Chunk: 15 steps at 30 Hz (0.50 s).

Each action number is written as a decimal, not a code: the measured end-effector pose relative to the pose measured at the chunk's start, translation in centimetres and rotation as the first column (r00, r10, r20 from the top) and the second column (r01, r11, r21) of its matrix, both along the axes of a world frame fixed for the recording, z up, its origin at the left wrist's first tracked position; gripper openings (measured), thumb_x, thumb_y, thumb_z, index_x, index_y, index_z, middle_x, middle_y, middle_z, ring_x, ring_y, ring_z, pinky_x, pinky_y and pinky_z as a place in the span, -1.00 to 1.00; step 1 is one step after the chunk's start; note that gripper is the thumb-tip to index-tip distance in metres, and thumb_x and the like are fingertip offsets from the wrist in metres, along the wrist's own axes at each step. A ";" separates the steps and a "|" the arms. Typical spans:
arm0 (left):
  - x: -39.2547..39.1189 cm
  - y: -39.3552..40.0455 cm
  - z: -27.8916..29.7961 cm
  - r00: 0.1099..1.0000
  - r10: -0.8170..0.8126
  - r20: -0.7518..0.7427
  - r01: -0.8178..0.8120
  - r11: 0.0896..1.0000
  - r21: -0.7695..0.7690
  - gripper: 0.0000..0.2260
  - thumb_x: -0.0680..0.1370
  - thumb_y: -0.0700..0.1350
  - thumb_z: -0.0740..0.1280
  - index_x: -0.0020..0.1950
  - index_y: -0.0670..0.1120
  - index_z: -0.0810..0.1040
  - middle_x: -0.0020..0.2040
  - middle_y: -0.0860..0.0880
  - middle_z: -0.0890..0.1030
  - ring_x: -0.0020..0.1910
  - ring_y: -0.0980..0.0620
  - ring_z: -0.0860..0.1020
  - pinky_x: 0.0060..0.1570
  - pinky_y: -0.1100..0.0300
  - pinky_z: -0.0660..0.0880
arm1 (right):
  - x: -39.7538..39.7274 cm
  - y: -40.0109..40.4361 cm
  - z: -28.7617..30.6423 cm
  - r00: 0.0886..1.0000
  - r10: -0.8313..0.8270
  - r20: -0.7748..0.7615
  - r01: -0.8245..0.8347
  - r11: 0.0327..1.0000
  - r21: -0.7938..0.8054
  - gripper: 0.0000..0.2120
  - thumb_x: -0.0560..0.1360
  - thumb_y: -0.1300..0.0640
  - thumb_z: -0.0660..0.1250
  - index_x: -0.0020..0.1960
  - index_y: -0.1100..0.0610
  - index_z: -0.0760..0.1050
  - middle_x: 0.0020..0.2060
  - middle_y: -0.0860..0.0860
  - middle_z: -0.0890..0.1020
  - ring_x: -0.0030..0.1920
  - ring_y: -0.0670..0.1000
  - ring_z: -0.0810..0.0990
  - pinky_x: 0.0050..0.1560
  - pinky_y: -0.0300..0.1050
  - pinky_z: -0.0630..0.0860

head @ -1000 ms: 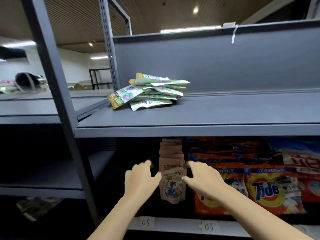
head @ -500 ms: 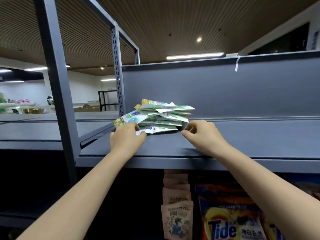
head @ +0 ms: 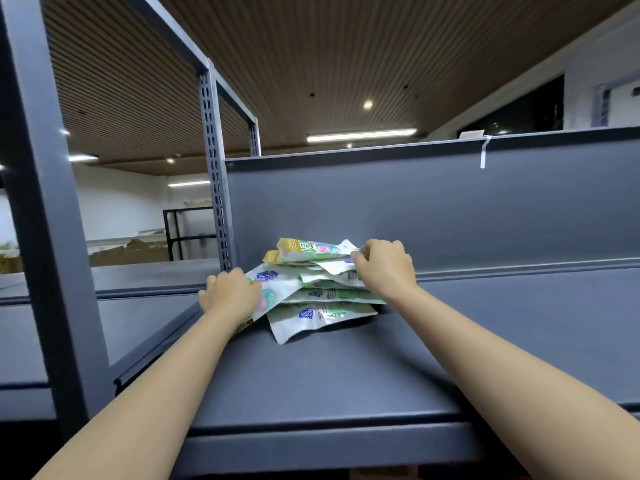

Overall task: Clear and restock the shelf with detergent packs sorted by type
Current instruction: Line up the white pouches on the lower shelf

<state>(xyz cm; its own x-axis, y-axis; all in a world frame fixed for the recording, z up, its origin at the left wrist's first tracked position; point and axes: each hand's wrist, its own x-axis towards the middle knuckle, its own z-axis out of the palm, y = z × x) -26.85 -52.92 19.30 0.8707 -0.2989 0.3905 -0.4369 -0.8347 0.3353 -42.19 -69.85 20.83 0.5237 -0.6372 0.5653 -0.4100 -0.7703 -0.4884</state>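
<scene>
A loose stack of several green and white detergent packs (head: 311, 289) with yellow ends lies on the top grey shelf (head: 346, 375), near its back left corner. My left hand (head: 230, 294) grips the left side of the stack, fingers curled over the edge of a pack. My right hand (head: 384, 266) holds the right side of the stack near the top, fingers curled on the upper packs. Both forearms reach across the shelf board.
A grey back panel (head: 433, 209) closes the shelf behind the stack. A perforated upright post (head: 216, 188) stands just left of the packs, and a thick front post (head: 38, 209) rises at the left. A neighbouring shelf board (head: 145, 275) extends to the left.
Both hands rose from the lower shelf to the top shelf and reached forward; they now hold the two sides of the pack stack. The view tilted up, hiding the lower shelf.
</scene>
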 end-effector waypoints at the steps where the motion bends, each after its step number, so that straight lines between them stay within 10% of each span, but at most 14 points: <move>1: 0.9 -0.2 0.0 1.000 0.005 -0.026 -0.005 1.000 0.005 -0.69 0.57 -0.07 0.10 0.25 -0.14 0.42 0.29 -0.15 0.46 0.31 -0.15 0.31 0.18 0.02 0.30 | 0.7 0.0 0.2 0.999 -0.024 -0.024 0.025 0.998 0.049 -0.67 0.58 0.01 0.12 -0.21 0.21 0.48 -0.25 0.08 0.55 0.15 0.17 0.39 -0.02 -0.01 0.38; 9: 3.9 -1.4 -0.4 0.984 -0.002 -0.176 -0.008 0.999 -0.054 -0.57 0.59 0.02 -0.01 0.35 -0.15 0.38 0.35 -0.18 0.39 0.35 -0.17 0.31 0.32 -0.02 0.20 | 4.3 -0.6 1.1 0.970 -0.219 0.109 0.116 0.804 0.583 -0.74 0.49 -0.08 0.25 -0.26 0.05 0.33 -0.24 -0.01 0.49 0.08 0.12 0.35 0.10 -0.01 0.25; 15: 3.6 -1.0 0.2 0.979 0.009 -0.205 -0.027 0.996 -0.084 -0.41 0.51 0.26 0.06 0.36 -0.10 0.42 0.34 -0.16 0.44 0.33 -0.17 0.36 0.28 0.03 0.27 | 3.7 -0.4 2.7 0.896 -0.220 0.386 0.011 0.879 0.476 -0.89 0.55 0.17 0.16 -0.10 0.05 0.44 -0.17 0.03 0.49 -0.09 0.15 0.42 -0.05 -0.08 0.34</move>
